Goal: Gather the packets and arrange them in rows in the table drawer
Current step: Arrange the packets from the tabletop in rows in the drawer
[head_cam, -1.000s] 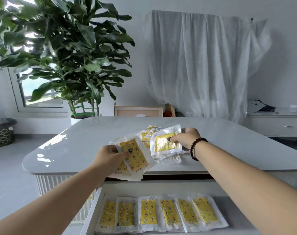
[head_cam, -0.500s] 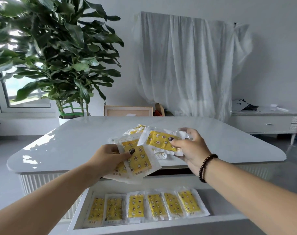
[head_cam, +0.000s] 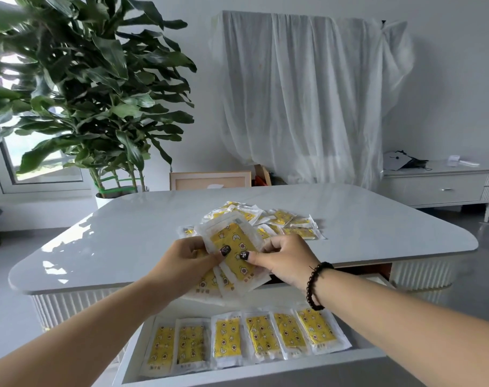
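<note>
Both hands meet over the near edge of the table (head_cam: 126, 247), above the open drawer (head_cam: 254, 374). Left hand (head_cam: 187, 263) grips a small stack of packets (head_cam: 232, 255), thumb pressed on the top face, fingers curled beneath. Right hand (head_cam: 285, 261) pinches the same stack from the other side, thumb on top. Each grip is closed on the stack; neither hand is free.

Judgement: two hands on one stack suggests squaring the packets up, or adding one to the bundle, so several can go down to the drawer together rather than singly.

Top packet's long axis runs diagonally, far end toward the table's far left, near end overhanging the near edge toward the drawer. Lower packets fan out slightly beneath it.

Loose pile (head_cam: 268, 222) lies mid-table, just beyond the hands, packets overlapping at mixed angles. Still to gather.

Row in drawer (head_cam: 246, 340): six packets flat, side by side along the drawer's front, long axes front to back, the right-hand ones skewed a little. Space behind the row is hidden by the hands and the stack.

Potted plant (head_cam: 84, 93) stands beyond the far left corner.
</note>
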